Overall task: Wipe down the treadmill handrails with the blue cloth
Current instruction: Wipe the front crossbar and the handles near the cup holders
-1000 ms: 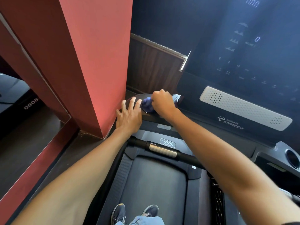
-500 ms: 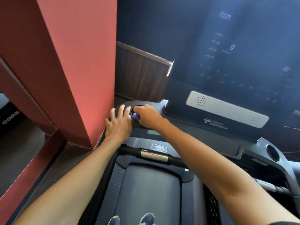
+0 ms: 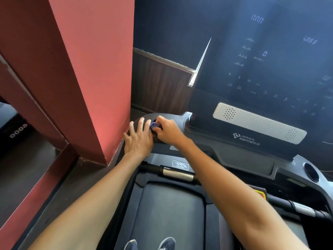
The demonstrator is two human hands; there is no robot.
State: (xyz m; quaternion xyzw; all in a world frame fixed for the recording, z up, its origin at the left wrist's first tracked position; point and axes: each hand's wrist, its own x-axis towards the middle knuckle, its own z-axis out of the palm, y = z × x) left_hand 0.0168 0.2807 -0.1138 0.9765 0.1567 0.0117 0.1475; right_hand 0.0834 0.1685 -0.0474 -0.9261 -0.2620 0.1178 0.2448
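Observation:
My right hand is closed around the bunched blue cloth, pressing it into the round recess at the left end of the treadmill's dark console rail. Only a small blue patch of the cloth shows between my fingers. My left hand lies flat with fingers spread on the rail's left edge, right beside the cloth. The front handrail, black with a metal sensor sleeve, runs below both wrists.
A red pillar stands tight against the left of the rail. The dark display panel and white speaker bar rise to the right. A cup holder sits far right. The belt and my shoes are below.
My right hand has slid the cloth a little to the left, deeper into the recess, so less blue shows. My left hand stays flat on the rail edge.

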